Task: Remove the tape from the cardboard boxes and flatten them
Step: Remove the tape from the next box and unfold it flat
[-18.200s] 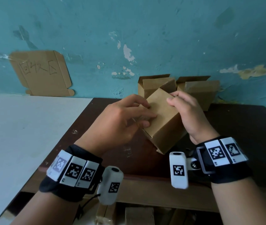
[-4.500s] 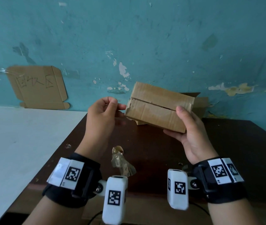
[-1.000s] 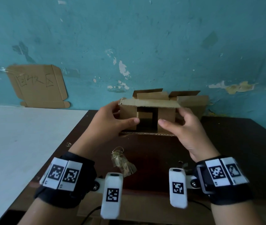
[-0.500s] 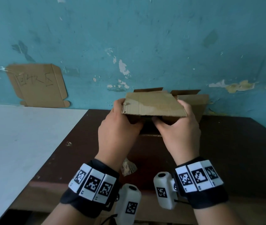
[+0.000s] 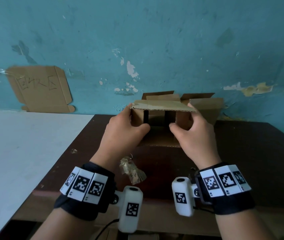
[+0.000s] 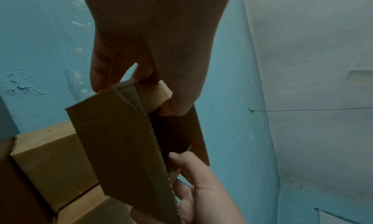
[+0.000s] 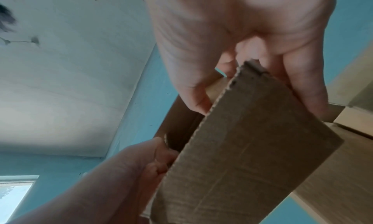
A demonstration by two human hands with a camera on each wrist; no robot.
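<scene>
Both hands are up on the cardboard box [image 5: 162, 108], held in the air just above the dark brown table [image 5: 241, 153], with its open end facing the person. The left hand [image 5: 122, 134] grips the left side flap, thumb tucked in at the opening and fingers wrapped round the outside; the left wrist view shows those fingers [image 6: 101, 74] curled over the far edge of the board. The right hand [image 5: 193, 137] mirrors it on the right side flap, thumb pointing inward at the mouth of the box, fingers closed round the outer wall, and the right wrist view has the corrugated edge of the box pinched between thumb and fingers. The top flap sticks out flat toward the person, the bottom flap lies forward below the thumbs, and the inside is dark. Behind it, against the blue wall [image 5: 155, 40], stand 2 more open boxes [image 5: 205, 108], flaps up, just touching or nearly touching the held one from this angle, hard to say which. On the table between the wrists lies a crumpled wad of tape [image 5: 132, 171], well clear of the box. Off to the left, a flat cardboard sign [image 5: 40, 89] with handwriting leans on the wall above a white surface [image 5: 25, 149].
</scene>
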